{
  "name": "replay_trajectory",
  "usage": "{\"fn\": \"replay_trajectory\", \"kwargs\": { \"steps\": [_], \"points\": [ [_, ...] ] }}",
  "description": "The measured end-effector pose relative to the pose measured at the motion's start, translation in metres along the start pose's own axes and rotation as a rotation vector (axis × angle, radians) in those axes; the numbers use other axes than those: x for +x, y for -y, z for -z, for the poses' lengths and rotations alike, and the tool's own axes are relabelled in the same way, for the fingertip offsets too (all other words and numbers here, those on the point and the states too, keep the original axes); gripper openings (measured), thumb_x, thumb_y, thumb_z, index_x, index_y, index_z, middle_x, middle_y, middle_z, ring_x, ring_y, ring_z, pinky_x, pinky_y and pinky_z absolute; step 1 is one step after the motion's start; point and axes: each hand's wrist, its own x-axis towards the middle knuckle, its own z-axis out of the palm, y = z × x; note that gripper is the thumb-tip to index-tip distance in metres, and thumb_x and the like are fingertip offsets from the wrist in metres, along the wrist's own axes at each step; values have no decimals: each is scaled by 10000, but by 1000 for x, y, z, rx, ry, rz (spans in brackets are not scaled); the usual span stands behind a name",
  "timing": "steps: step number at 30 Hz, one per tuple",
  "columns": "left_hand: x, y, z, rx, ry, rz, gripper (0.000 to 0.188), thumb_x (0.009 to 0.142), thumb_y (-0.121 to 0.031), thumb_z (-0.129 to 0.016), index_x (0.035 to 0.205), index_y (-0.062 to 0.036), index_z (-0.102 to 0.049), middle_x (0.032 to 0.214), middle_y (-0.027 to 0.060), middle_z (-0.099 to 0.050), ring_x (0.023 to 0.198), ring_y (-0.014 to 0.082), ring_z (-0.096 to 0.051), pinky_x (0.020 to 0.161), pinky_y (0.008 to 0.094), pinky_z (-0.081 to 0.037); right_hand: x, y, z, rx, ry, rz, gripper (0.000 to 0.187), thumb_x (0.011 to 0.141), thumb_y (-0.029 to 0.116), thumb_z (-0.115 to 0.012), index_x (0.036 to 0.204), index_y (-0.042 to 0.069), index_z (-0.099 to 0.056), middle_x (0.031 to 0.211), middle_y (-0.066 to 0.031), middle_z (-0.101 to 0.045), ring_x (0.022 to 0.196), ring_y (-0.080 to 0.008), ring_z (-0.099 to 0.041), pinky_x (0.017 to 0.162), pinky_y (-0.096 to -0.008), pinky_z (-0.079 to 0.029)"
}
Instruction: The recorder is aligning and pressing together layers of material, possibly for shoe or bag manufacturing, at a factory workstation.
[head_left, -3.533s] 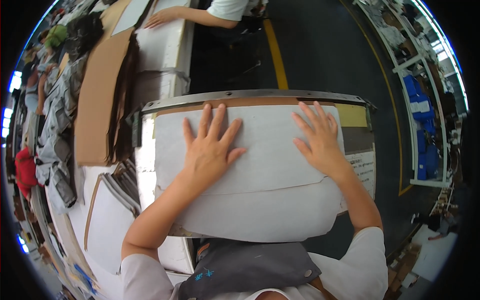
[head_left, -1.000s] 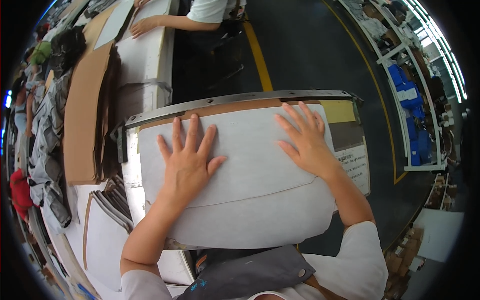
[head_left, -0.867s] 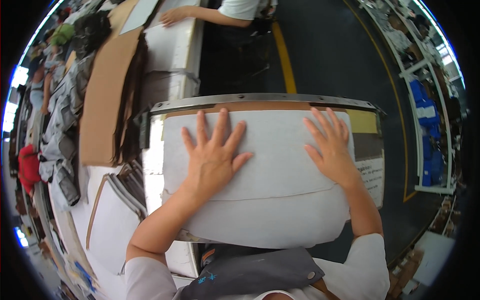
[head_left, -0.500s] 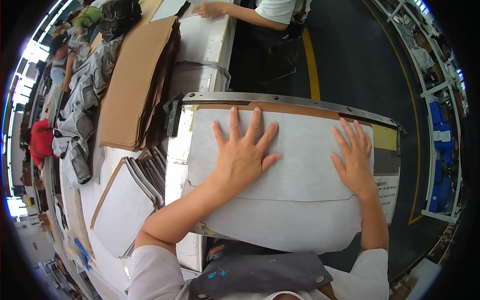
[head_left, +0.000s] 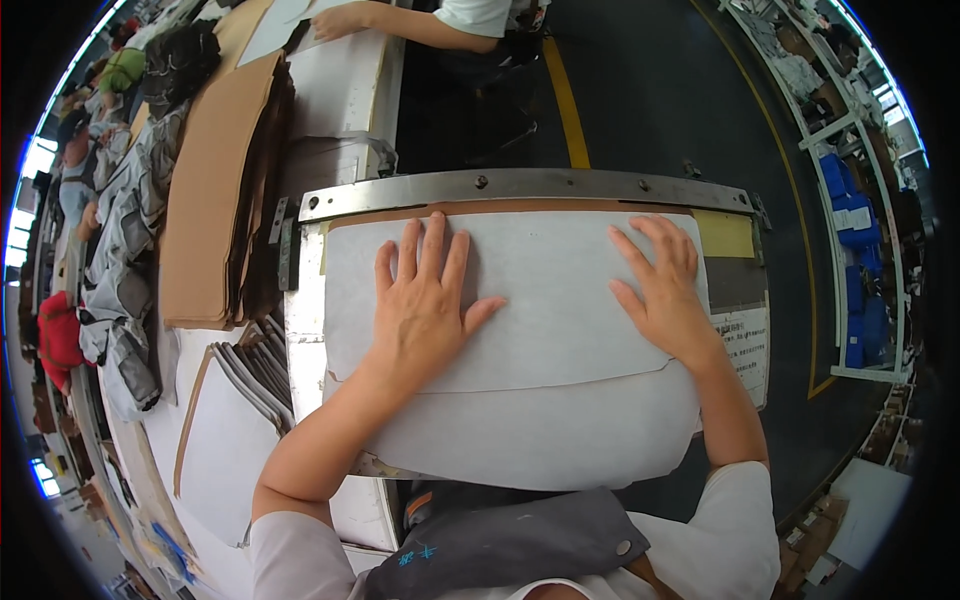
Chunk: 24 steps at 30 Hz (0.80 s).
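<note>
A large white sheet (head_left: 545,300), perhaps paper or thin fabric, lies flat on a work board. My left hand (head_left: 415,310) presses on its left half, palm down, fingers stretched and thumb out. On the right side my right hand (head_left: 662,290) rests in the same way, its fingers slightly bent. Under the sheet's near edge a second white layer (head_left: 545,430) shows, curving down at the board's front. A brown strip (head_left: 570,205) peeks out along the far edge, close to a metal bar (head_left: 540,184) with screws that spans the board.
Brown sheets (head_left: 215,200) are stacked on the table to the left, with fanned white-and-brown pieces (head_left: 225,420) nearer me. Grey fabric (head_left: 125,270) lies farther left. A co-worker's arm (head_left: 410,22) reaches over the far table. Shelving with blue bins (head_left: 850,220) stands at the right.
The view has turned, so the board sits farther left and straighter. My left fingers are closer together than before. Both hands stay on the white sheet.
</note>
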Motion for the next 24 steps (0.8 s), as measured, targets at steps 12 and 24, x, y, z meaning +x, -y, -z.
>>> {"fn": "replay_trajectory", "kwargs": {
  "steps": [12, 24],
  "points": [
    [-2, -3, 1, 70, 31, 11, 680, 863, -535, -583, 1317, -36, -496, 1361, 197, -425, 1272, 385, -379, 957, 712, -265, -2, 2, -1, -2, -8, 0, 510, 889, 287, -633, 1352, 130, -490, 1390, -115, -357, 1337, -345, -273, 1125, -533, -175],
    [-1, -8, 2, 90, 109, 51, 698, 865, -514, -599, 1365, -49, -454, 1417, 215, -378, 1306, 393, -338, 975, 705, -248, 0, 1, 1, -4, 2, -6, 516, 890, 281, -626, 1359, 118, -482, 1392, -117, -366, 1348, -337, -272, 1132, -525, -168]
  ]
}}
